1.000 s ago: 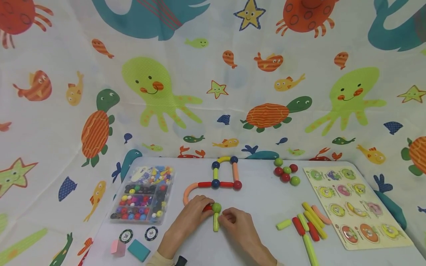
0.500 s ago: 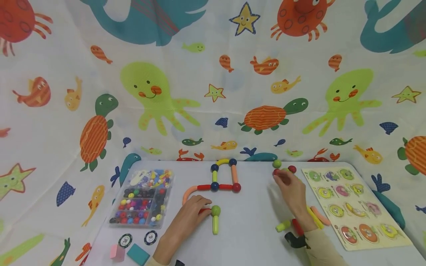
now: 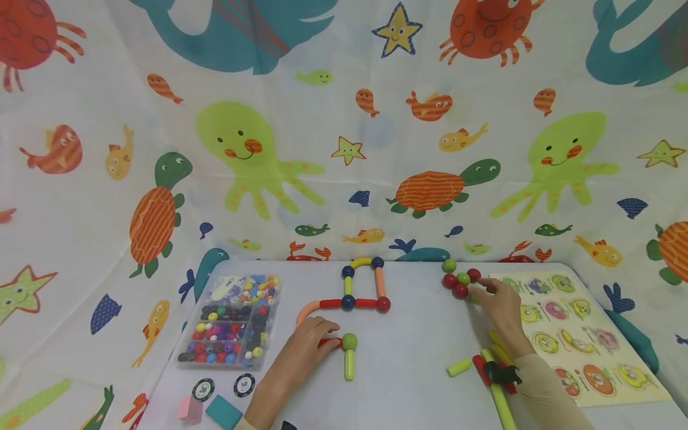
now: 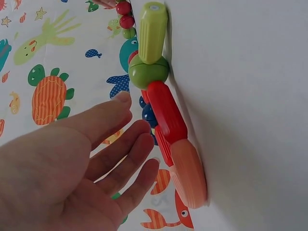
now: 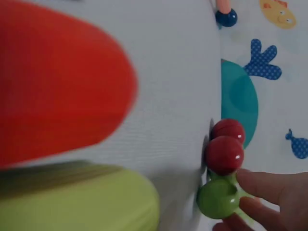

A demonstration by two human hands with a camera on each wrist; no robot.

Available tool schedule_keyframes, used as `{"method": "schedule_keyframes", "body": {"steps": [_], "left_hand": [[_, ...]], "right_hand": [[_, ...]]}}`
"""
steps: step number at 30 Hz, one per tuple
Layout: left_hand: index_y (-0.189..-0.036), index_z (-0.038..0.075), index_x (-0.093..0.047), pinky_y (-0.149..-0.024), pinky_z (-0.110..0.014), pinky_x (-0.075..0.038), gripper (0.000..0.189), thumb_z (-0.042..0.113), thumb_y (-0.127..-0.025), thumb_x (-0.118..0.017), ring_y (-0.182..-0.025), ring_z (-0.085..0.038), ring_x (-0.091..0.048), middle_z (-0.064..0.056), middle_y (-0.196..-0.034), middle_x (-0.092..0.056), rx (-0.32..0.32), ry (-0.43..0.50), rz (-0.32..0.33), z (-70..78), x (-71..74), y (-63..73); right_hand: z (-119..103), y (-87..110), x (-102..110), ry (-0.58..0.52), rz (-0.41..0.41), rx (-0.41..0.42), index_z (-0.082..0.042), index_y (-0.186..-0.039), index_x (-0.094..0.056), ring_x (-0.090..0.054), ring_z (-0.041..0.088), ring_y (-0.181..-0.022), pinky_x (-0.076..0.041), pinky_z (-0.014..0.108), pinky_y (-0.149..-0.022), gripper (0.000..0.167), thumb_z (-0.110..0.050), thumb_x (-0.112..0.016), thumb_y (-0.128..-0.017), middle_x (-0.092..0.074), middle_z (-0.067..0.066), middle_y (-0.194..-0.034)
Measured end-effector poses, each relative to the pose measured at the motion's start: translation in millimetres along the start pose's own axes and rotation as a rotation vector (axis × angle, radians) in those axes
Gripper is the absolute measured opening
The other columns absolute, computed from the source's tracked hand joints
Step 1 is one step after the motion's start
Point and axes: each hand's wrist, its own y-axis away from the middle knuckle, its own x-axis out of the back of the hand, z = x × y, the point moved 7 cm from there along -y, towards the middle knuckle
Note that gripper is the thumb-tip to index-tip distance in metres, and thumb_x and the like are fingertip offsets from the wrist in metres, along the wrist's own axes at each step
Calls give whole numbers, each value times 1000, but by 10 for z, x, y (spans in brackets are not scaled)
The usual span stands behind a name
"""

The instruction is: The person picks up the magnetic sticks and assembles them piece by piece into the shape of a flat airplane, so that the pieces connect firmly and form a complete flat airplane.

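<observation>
My left hand (image 3: 303,355) rests at the left of a red rod (image 4: 167,113), its fingers loosely bent beside it. That rod meets a green ball (image 3: 349,341), from which a light-green rod (image 3: 349,365) points toward me; a curved peach rod (image 4: 189,173) is at its other end. Further back stands a joined frame of rods with blue balls (image 3: 348,303) and a red ball (image 3: 383,304). Over at the right, my right hand (image 3: 504,307) reaches to a green ball (image 5: 217,198), fingertips right at its side. Red balls (image 5: 224,155) cluster beside it.
A divided bead box (image 3: 226,319) stands at the left, near two chips (image 3: 244,384), a pink block (image 3: 190,409) and a teal block (image 3: 224,411). Loose rods (image 3: 502,406) lie under my right forearm, with a fruit puzzle board (image 3: 583,352) further right. A patterned cloth hangs behind the table.
My right hand has left the light-green rod and travelled to the balls at the back right, then shifted slightly rightward to the green one. My left hand stays by the red rod.
</observation>
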Motion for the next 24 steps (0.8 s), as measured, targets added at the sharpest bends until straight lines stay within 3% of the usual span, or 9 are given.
{"method": "schedule_keyframes", "body": {"steps": [7, 15, 17, 20, 24], "left_hand": [[-115, 15, -74, -93, -34, -56, 25, 24, -92, -76, -102, -12, -63, 3, -106, -73, 6, 1, 1, 21, 11, 4], [-119, 17, -72, -92, -31, -57, 26, 26, -94, -73, -101, -7, -62, 5, -110, -72, 40, 86, -35, 55, 24, 51], [-118, 16, -72, -88, -27, -57, 25, 25, -95, -73, -96, -5, -62, 7, -108, -71, 48, 128, -47, 63, 27, 59], [-117, 17, -73, -82, -21, -56, 22, 23, -95, -71, -87, -1, -59, 10, -102, -69, 63, 199, -80, 62, -2, 73], [-116, 17, -73, -75, -17, -52, 20, 23, -97, -70, -81, 1, -54, 14, -96, -66, 69, 251, -138, 66, -85, 107]], "right_hand": [[66, 41, -31, 25, -77, -5, 5, -138, -56, -55, 42, -116, -50, 51, -95, 51, -26, -66, -99, -57, 30, -135], [-107, 140, 79, 14, 25, 59, 1, -138, -57, -58, 39, -114, -50, 52, -97, 49, -29, -66, -99, -62, 26, -130], [-231, 206, 116, 5, 55, 89, -1, -137, -58, -60, 38, -115, -52, 47, -94, 50, -32, -67, -99, -64, 25, -129], [-418, 359, 115, -17, 73, 122, -5, -136, -60, -63, 36, -114, -53, 30, -87, 51, -37, -69, -97, -66, 21, -128], [-605, 630, -53, -46, 42, 192, -9, -134, -62, -65, 29, -111, -47, 11, -80, 50, -40, -71, -95, -69, 14, -124]]}}
